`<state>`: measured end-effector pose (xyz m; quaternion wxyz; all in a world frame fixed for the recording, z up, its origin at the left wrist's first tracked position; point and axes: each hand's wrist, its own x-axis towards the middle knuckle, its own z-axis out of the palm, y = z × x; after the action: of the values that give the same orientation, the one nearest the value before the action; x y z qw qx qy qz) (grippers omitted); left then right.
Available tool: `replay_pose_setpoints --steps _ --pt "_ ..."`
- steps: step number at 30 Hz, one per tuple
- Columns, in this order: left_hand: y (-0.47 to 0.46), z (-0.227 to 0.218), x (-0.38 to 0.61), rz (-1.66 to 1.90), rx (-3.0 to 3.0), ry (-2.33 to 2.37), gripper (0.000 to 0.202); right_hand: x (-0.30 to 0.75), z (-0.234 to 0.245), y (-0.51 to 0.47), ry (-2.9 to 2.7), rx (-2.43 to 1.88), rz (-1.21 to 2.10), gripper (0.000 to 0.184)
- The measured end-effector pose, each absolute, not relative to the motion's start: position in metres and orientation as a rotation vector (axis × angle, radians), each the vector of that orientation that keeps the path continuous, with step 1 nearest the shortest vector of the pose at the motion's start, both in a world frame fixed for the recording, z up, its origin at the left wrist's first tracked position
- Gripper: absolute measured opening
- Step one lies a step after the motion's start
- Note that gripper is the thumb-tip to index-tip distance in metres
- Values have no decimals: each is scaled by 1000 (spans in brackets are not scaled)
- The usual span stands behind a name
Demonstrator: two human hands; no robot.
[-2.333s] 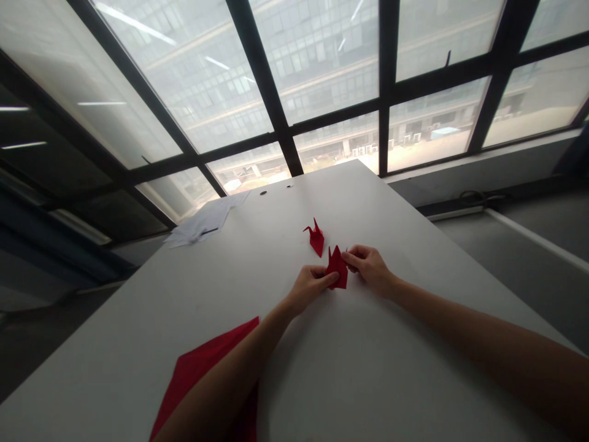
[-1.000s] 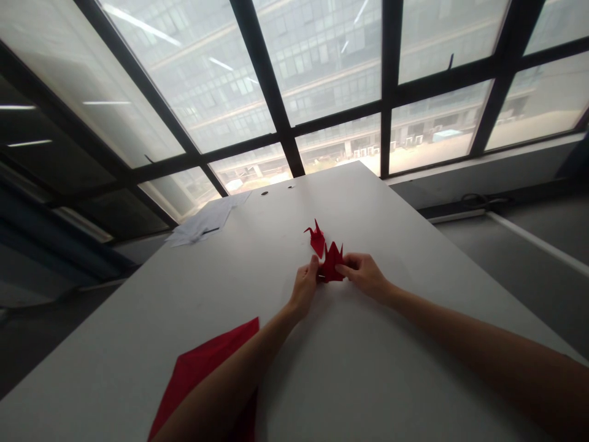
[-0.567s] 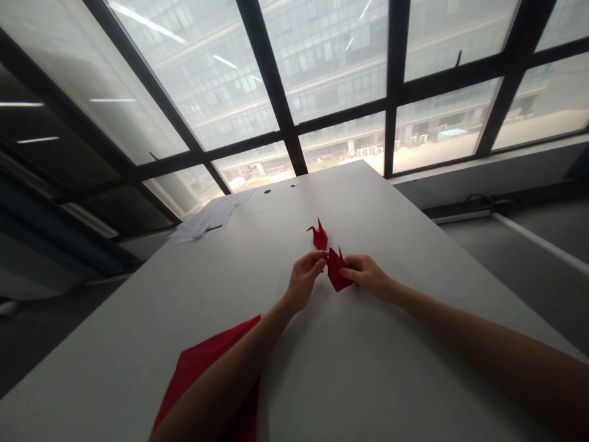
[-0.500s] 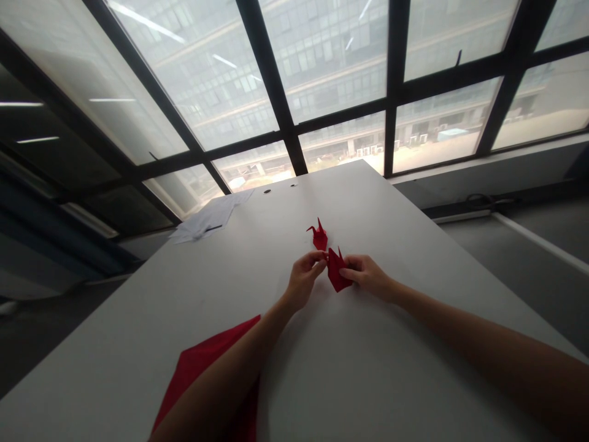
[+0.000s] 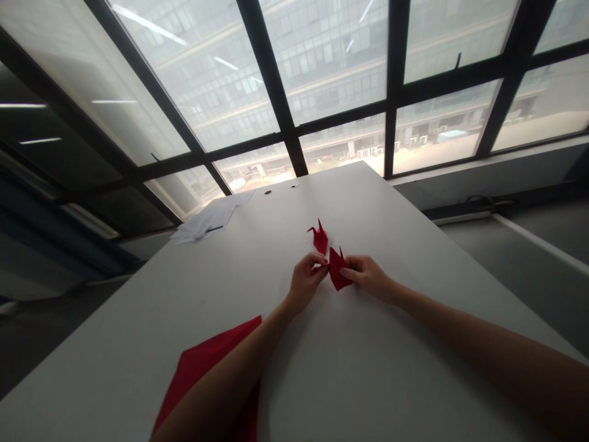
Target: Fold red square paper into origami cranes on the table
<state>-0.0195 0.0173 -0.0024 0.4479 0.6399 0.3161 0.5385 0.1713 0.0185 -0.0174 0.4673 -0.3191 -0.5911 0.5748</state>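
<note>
Between my two hands, a red origami crane (image 5: pixel 338 272) is held above the white table (image 5: pixel 350 368), one thin point sticking up. My right hand (image 5: pixel 365 273) grips its right side, thumb in front. At its left edge, my left hand (image 5: pixel 307 276) pinches a narrow part of the same folded paper; the fingertips hide most of that part. Just beyond my hands stands a second red paper crane (image 5: pixel 319 238), with two raised points. Beneath my left forearm lies a large red sheet of paper (image 5: pixel 207 362), partly covered by the arm.
White papers (image 5: pixel 207 218) with a dark pen (image 5: pixel 214 229) on them lie at the table's far left edge. Two small round holes are near the far end. Large windows (image 5: pixel 331 61) with dark frames rise behind the table.
My left fingertips have shifted slightly down along the left edge of the held crane. My right hand keeps its grip; the standing crane has stayed in place.
</note>
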Motion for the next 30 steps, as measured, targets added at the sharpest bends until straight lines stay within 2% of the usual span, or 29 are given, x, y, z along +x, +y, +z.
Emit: replay_pose_setpoints --steps 13,19,26,30 --pt "14 -4 -16 1391 1534 879 17 173 -22 20 -1511 -882 1221 24" --pt "13 -4 -14 1387 1420 961 22 171 -19 16 -1551 -893 1163 24" --pt "15 -1 -15 1298 1183 836 28 170 -19 15 -1565 -917 1122 22" --pt "16 0 -15 1193 1122 877 40 172 -20 18 -1518 -921 1155 24"
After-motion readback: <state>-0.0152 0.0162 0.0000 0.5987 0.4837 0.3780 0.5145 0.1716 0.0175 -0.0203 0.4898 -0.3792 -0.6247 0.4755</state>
